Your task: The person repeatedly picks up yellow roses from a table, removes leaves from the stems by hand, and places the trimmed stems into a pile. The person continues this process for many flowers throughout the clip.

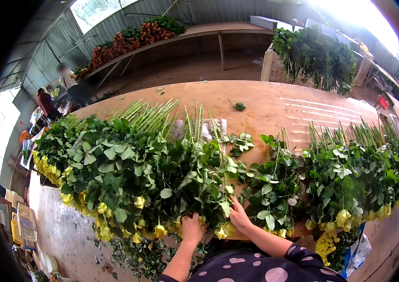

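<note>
Long-stemmed yellow roses [160,231] lie in a thick, leafy row across the wooden table [217,93], blooms towards me and cut stems [150,114] pointing away. My left hand [193,228] is curled among blooms and leaves at the table's near edge; foliage hides what its fingers grip. Just to its right, my right hand [239,215] has thumb and fingers closed around a leafy rose stem, its fingertips partly behind a leaf. Below that hand hang pale yellow blooms [225,230]. A second group of roses [342,216] spreads along the table's right side.
Pale strips [323,105] lie on the tabletop beside a loose leaf [239,106]. Beyond stands a wicker crate [280,68] with leafy stems on it. Orange-red flowers [125,44] fill a back bench. Two people [68,81] stand at left. Leaf litter [132,255] covers the floor.
</note>
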`<state>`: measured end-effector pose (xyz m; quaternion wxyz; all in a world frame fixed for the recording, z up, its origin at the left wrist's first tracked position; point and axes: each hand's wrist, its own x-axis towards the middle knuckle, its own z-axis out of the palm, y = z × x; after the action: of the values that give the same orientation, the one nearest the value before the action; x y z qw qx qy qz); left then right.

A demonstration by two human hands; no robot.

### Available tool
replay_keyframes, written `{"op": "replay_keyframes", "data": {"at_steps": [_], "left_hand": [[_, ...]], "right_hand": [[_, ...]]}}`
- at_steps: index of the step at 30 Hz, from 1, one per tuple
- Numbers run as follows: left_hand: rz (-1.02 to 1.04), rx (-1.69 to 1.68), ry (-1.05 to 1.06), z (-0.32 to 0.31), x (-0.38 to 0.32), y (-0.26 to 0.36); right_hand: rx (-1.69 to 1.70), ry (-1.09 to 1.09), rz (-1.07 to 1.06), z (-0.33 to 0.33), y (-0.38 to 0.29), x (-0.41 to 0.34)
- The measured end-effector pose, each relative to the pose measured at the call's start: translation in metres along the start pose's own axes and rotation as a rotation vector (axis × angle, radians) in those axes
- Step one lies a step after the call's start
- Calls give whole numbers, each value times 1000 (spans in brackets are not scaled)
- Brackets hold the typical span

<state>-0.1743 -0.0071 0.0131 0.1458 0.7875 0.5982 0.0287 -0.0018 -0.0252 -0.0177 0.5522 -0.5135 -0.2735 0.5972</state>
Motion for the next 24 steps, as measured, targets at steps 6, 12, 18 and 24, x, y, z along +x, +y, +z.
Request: {"op": "replay_keyframes", "data": {"at_steps": [6, 12, 18, 24], "left_hand": [[-346, -1218, -259, -12, 5, -6], [-212, -1872, -428, -46, -2, -6], [-65, -1887, 7, -70, 2, -47], [-96, -30, 13, 11, 4, -8]], "right_hand": [[-218, -170, -119, 16, 21, 29], [-528, -256, 30, 9, -13, 41], [692, -319, 351, -56, -121, -9], [-131, -190, -93, -14, -80, -23]]}}
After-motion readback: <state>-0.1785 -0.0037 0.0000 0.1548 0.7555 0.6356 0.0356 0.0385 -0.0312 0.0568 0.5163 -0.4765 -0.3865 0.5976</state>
